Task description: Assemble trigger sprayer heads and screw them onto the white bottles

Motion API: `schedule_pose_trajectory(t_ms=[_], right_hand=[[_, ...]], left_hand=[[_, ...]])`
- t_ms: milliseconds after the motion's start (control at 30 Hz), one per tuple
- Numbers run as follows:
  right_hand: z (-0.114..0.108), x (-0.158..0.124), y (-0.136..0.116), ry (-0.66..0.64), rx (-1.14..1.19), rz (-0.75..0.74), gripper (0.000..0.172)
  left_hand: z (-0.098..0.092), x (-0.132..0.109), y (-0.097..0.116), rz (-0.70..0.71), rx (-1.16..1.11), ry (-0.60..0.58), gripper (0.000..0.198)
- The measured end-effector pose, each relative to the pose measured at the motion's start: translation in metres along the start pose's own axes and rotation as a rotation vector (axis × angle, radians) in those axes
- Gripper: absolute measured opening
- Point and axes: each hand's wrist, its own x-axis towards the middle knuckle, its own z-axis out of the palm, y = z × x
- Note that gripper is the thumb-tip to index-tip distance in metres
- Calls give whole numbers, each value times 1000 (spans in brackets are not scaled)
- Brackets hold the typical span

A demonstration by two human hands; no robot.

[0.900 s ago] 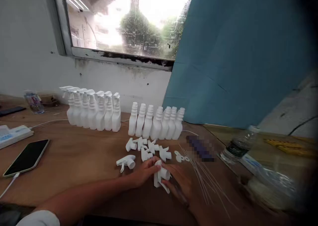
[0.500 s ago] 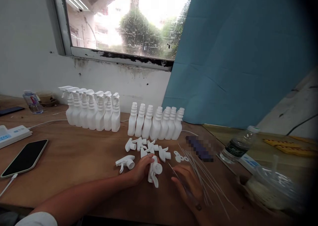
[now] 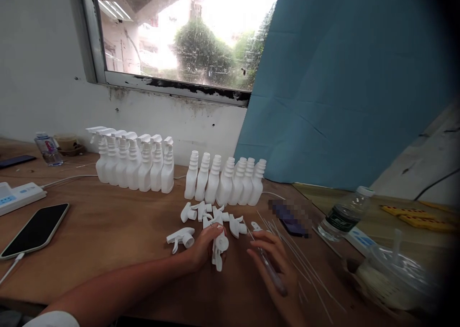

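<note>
Notably, left hand (image 3: 204, 248) grasps a spray head (image 3: 222, 243) at lower centre, collar facing viewer, presumably for access; right hand (image 3: 278, 257) grips a slim pointed tool (image 3: 268, 265), tip free. Loose heads (image 3: 236, 225) lie mid-frame, likely for reach.

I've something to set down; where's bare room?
A broad bare patch of table lies between the phone and the leftmost loose trigger head. It's crowded beyond the left hand, with clustered heads, and beside the right hand, among thin tubes.
</note>
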Motion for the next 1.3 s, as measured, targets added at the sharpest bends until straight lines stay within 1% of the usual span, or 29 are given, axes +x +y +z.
schedule_pose_trajectory(t_ms=[100,167,267,333,433,500,700,800,900,1067,1133,1300], right_hand=[[-4,-1,-11,-68,140,133,10],[-6,-2,-18,-114,192,144,9],[-4,-2,-26,-154,168,75,10],[-1,-3,-28,-151,114,24,10],[2,-5,-29,-129,34,-18,9],[2,-8,-29,-137,-21,-54,11],[1,-5,-37,-227,-93,-248,21],[6,-2,-42,-253,-122,-290,23],[10,-3,-41,-232,-90,-213,19],[7,-5,-29,-191,61,93,4],[4,-3,-28,-203,102,180,9],[0,4,-29,-232,188,304,24]], left_hand=[[1,1,1,22,-8,46,40],[1,2,1,22,-5,72,42],[0,4,-2,11,15,86,45],[-1,4,-5,10,39,90,46],[-1,4,-8,19,84,99,47],[-2,2,-9,21,111,97,47],[-3,0,-8,10,187,79,46],[-1,-1,-7,5,209,63,46],[0,-2,-5,-2,224,52,47],[1,-1,-3,-45,237,34,46],[0,0,-4,-68,245,22,45],[0,-1,-4,-100,277,-6,42]])
